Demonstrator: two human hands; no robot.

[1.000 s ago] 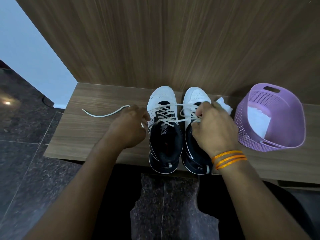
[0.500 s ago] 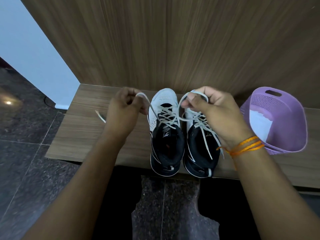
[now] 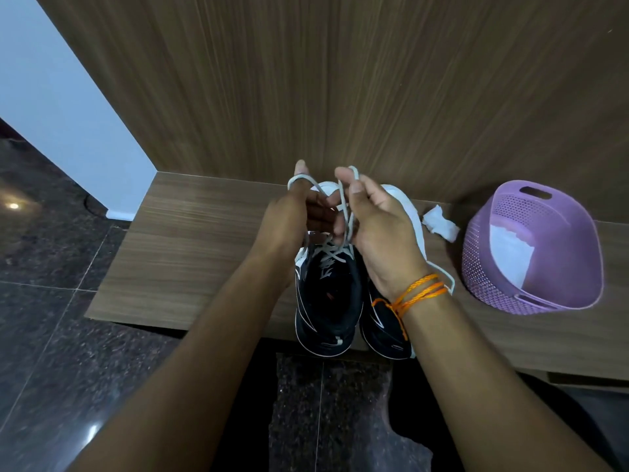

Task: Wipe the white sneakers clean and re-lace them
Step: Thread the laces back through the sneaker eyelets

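Two white sneakers with dark insides stand side by side on a low wooden bench (image 3: pixel 190 253), toes to the wall. Over the left sneaker (image 3: pixel 328 301) both hands meet. My left hand (image 3: pixel 289 223) holds a loop of the white lace (image 3: pixel 343 216), which passes over its raised finger. My right hand (image 3: pixel 377 233) pinches the other loop of the same lace, wound over its index finger. The two loops cross between the hands. The right sneaker (image 3: pixel 388 321) is mostly hidden under my right wrist, and its loose lace end (image 3: pixel 449 281) trails to the right.
A crumpled white wipe (image 3: pixel 439 226) lies on the bench to the right of the sneakers. A purple perforated basket (image 3: pixel 531 247) with a white cloth inside stands farther right. A wood-panel wall rises behind the bench, and dark stone floor lies in front and to the left.
Both hands lifted the lace ends into loops and came together above the left sneaker. The lace end that lay on the bench to the left is now off it.
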